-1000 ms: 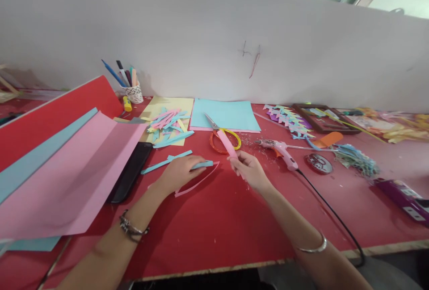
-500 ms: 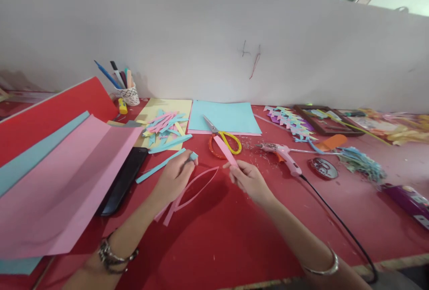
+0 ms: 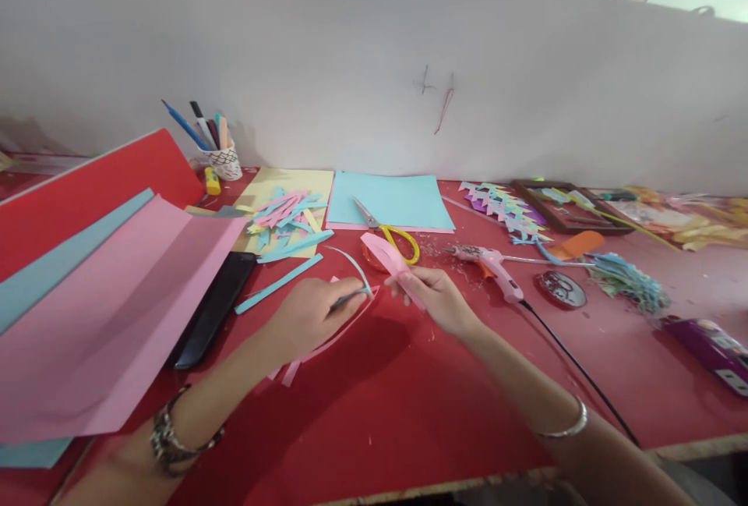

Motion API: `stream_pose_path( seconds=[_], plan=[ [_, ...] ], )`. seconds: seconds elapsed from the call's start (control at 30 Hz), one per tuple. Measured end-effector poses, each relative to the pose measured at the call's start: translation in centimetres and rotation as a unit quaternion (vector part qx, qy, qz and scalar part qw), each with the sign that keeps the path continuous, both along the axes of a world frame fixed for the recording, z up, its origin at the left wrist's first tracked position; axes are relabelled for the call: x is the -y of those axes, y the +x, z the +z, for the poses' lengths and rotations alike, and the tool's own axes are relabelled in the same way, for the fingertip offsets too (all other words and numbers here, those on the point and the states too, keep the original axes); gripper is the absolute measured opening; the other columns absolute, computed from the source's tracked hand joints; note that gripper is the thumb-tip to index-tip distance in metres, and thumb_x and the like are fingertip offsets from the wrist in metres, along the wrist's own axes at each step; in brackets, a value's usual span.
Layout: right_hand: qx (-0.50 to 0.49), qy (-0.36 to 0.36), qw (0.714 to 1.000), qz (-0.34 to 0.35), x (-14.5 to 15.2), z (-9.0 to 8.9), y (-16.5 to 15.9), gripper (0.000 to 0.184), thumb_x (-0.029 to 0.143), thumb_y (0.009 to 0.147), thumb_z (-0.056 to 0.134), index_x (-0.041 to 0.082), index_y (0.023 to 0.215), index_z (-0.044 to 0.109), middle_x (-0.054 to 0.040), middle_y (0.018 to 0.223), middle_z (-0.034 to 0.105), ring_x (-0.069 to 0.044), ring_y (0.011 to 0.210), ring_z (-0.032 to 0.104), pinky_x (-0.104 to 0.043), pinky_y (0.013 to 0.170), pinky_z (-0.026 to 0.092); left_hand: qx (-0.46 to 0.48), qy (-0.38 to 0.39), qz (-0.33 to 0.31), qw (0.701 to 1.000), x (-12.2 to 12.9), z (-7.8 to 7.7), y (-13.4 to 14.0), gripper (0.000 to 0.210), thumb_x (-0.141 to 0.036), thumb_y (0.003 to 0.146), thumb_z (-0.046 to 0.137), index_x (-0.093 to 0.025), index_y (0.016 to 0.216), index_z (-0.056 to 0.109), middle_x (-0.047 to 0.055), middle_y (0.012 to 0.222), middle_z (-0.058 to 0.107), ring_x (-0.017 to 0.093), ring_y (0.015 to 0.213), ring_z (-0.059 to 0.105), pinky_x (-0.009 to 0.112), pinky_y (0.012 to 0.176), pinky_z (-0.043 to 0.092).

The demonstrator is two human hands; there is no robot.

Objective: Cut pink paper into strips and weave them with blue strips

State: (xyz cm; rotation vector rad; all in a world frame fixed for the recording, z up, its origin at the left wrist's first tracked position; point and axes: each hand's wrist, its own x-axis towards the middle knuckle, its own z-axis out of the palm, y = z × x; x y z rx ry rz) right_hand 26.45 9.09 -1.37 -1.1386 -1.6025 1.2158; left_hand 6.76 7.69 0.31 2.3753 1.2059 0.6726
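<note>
My left hand (image 3: 309, 315) is closed on a light blue paper strip (image 3: 349, 297), whose thin edge curves up and away past the fingertips. Pinched in my right hand (image 3: 435, 295) is a pink paper strip (image 3: 381, 251), bent and pointing up to the left. It partly covers the scissors (image 3: 414, 245), which lie with yellow and red handles toward me. Narrow pink strips (image 3: 292, 372) rest on the table under my left hand. Another flat blue strip (image 3: 277, 285) lies just beyond that hand.
Cut strips (image 3: 292, 214) are heaped on yellow paper, beside blue sheets (image 3: 389, 198). A pink glue gun (image 3: 496, 272) with a black cord lies right, near a round lid (image 3: 561, 289). Large pink paper (image 3: 117, 319) and a black phone-like object (image 3: 213, 315) are left.
My left hand has moved right, toward my right hand, bringing the blue strip along. The pink strip in my right hand has tilted further left and bent.
</note>
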Motion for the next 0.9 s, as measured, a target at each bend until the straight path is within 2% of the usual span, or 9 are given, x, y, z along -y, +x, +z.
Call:
stream_pose_path(
  seconds=[0.1, 0.23, 0.33, 0.5, 0.57, 0.63, 0.73, 0.8, 0.9],
  plan=[
    [0.003, -0.017, 1.0, -0.003, 0.2, -0.8, 0.2, 0.034, 0.044, 0.074, 0.048, 0.016, 0.063, 0.063, 0.0016, 0.055, 0.055, -0.004, 0.043, 0.044, -0.019, 0.044, 0.034, -0.023, 0.011, -0.007, 1.0, 0.2, -1.9, 0.3, 0.026, -0.025, 0.084, 0.029, -0.019, 0.065, 0.046, -0.004, 0.052, 0.047, 0.01, 0.045, 0.04, 0.02, 0.045, 0.024],
    [0.003, -0.057, 0.998, -0.013, 0.7, -1.7, 0.4, 0.037, 0.048, 0.075, 0.047, 0.016, 0.067, 0.063, 0.0022, 0.054, 0.053, -0.004, 0.041, 0.044, -0.018, 0.04, 0.031, -0.001, 0.14, -0.051, 0.989, 0.5, -3.3, 0.3, 0.02, -0.012, 0.076, 0.031, -0.019, 0.059, 0.04, -0.004, 0.052, 0.046, 0.011, 0.05, 0.04, 0.022, 0.054, 0.032],
    [-0.024, -0.075, 0.996, -0.036, 0.8, -1.6, 0.4, 0.038, 0.051, 0.074, 0.048, 0.016, 0.067, 0.061, 0.0027, 0.054, 0.051, -0.004, 0.041, 0.045, -0.018, 0.039, 0.031, 0.065, 0.17, -0.051, 0.982, 0.7, -3.3, 0.3, 0.02, -0.007, 0.072, 0.03, -0.02, 0.057, 0.034, -0.005, 0.05, 0.038, 0.01, 0.047, 0.034, 0.022, 0.048, 0.029],
    [-0.044, -0.121, 0.99, -0.057, 0.5, -1.5, 0.3, 0.039, 0.053, 0.071, 0.051, 0.016, 0.067, 0.059, 0.003, 0.054, 0.051, -0.005, 0.043, 0.044, -0.018, 0.04, 0.032, 0.166, 0.126, -0.094, 0.974, 1.4, -3.1, 0.2, 0.024, -0.004, 0.071, 0.028, -0.021, 0.055, 0.029, -0.005, 0.048, 0.031, 0.01, 0.044, 0.028, 0.023, 0.043, 0.025],
    [-0.045, -0.132, 0.989, -0.058, 0.5, -1.5, 0.2, 0.038, 0.053, 0.071, 0.052, 0.015, 0.066, 0.059, 0.0028, 0.055, 0.052, -0.005, 0.045, 0.046, -0.018, 0.043, 0.035, 0.173, 0.114, -0.124, 0.97, 1.6, -3.2, 0.3, 0.024, -0.003, 0.071, 0.027, -0.021, 0.054, 0.028, -0.005, 0.047, 0.03, 0.01, 0.045, 0.027, 0.024, 0.044, 0.025],
    [-0.05, -0.152, 0.986, -0.04, 0.6, -1.6, 0.2, 0.038, 0.052, 0.07, 0.053, 0.015, 0.067, 0.058, 0.0024, 0.056, 0.053, -0.006, 0.047, 0.05, -0.019, 0.045, 0.038, 0.175, 0.139, -0.13, 0.966, 1.7, -3.3, 0.3, 0.025, -0.008, 0.074, 0.03, -0.021, 0.053, 0.026, -0.005, 0.047, 0.028, 0.01, 0.045, 0.025, 0.025, 0.044, 0.024],
    [-0.063, -0.176, 0.982, -0.019, 0.6, -1.7, 0.2, 0.036, 0.052, 0.07, 0.054, 0.015, 0.069, 0.057, 0.0021, 0.06, 0.055, -0.007, 0.047, 0.054, -0.02, 0.044, 0.04, 0.163, 0.21, -0.12, 0.956, 1.7, -3.4, 0.4, 0.036, -0.026, 0.082, 0.043, -0.02, 0.051, 0.026, -0.007, 0.046, 0.026, 0.009, 0.045, 0.023, 0.025, 0.043, 0.022],
    [-0.07, -0.176, 0.982, -0.021, 0.7, -1.7, 0.3, 0.035, 0.05, 0.07, 0.056, 0.015, 0.068, 0.057, 0.0022, 0.06, 0.055, -0.007, 0.046, 0.054, -0.019, 0.045, 0.041, 0.144, 0.232, -0.119, 0.955, 1.5, -3.5, 0.4, 0.042, -0.034, 0.085, 0.045, -0.019, 0.049, 0.028, -0.007, 0.045, 0.026, 0.009, 0.044, 0.023, 0.024, 0.043, 0.023],
    [-0.079, -0.174, 0.981, -0.026, 0.6, -1.6, 0.4, 0.034, 0.049, 0.07, 0.056, 0.015, 0.069, 0.056, 0.0022, 0.06, 0.056, -0.007, 0.046, 0.054, -0.02, 0.046, 0.042, 0.117, 0.23, -0.113, 0.959, 1.3, -3.7, 0.2, 0.044, -0.029, 0.088, 0.039, -0.018, 0.047, 0.031, -0.006, 0.044, 0.028, 0.009, 0.043, 0.024, 0.023, 0.044, 0.025]
  ],
)
